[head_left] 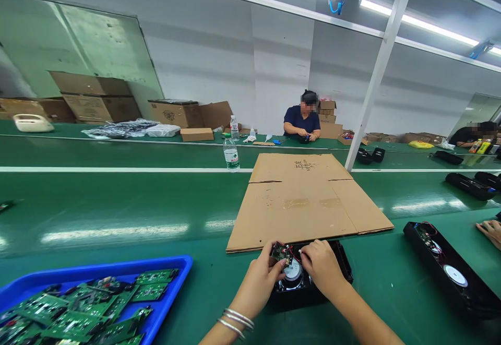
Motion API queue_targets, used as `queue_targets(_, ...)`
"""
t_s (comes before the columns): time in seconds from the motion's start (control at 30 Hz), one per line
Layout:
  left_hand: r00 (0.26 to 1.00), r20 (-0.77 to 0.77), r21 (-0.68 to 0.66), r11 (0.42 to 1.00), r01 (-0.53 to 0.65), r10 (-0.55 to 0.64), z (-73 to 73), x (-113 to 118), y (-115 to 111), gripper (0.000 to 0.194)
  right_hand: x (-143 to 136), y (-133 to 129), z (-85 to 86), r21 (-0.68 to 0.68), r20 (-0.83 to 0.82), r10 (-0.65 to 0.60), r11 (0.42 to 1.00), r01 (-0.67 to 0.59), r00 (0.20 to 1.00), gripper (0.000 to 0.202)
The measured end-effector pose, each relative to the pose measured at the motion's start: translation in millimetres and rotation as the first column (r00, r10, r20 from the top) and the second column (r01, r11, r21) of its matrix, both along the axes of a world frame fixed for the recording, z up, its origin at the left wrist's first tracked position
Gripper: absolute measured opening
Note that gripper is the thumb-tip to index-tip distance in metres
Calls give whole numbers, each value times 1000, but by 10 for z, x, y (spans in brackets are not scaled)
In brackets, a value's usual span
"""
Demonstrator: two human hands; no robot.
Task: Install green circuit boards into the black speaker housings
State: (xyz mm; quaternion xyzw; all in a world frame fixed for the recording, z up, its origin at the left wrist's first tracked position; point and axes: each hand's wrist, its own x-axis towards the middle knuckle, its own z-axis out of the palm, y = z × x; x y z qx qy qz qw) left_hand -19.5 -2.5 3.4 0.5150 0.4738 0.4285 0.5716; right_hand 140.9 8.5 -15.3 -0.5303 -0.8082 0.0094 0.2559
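My left hand [266,268] is closed on a small green circuit board [282,252], tilted above a black speaker housing [301,300]. Inside that housing a round silver speaker magnet [293,272] shows just below the board. At the board's right side, my right hand [321,268] pinches a small white connector [300,251], with thin red wires near it. Whether the connector touches the board I cannot tell. My right palm covers part of the housing.
A blue tray [183,272] of several circuit boards stands at left. Flattened cardboard [309,219] lies just beyond the housing. Another open speaker housing [450,269] sits at right, near another person's hand [491,230]. A water bottle [231,156] and a co-worker [303,118] are farther back.
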Motion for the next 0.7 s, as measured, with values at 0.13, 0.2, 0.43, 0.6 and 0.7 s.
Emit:
queue_targets(0.13,1000,-11,-3,1000,21,-21,16,2,-7,40,-31,-56,59,-23,83,93,996,-91,992,13)
queue_targets(0.2,999,-29,-3,1000,28,-28,24,3,-16,42,-51,-88,84,-39,124,118,993,-114,985,13)
queue_targets(0.43,993,-102,-8,999,51,-51,25,8,-37,49,-89,-126,110,-105,224,137,988,-116,965,17)
queue_targets(0.6,996,-75,-14,999,46,-47,-30,5,-13,53,-88,-132,126,-140,234,128,985,-97,964,18)
queue_targets(0.7,995,-87,-14,999,51,-52,-51,-2,-5,54,-89,-134,147,-156,234,131,983,-95,963,19)
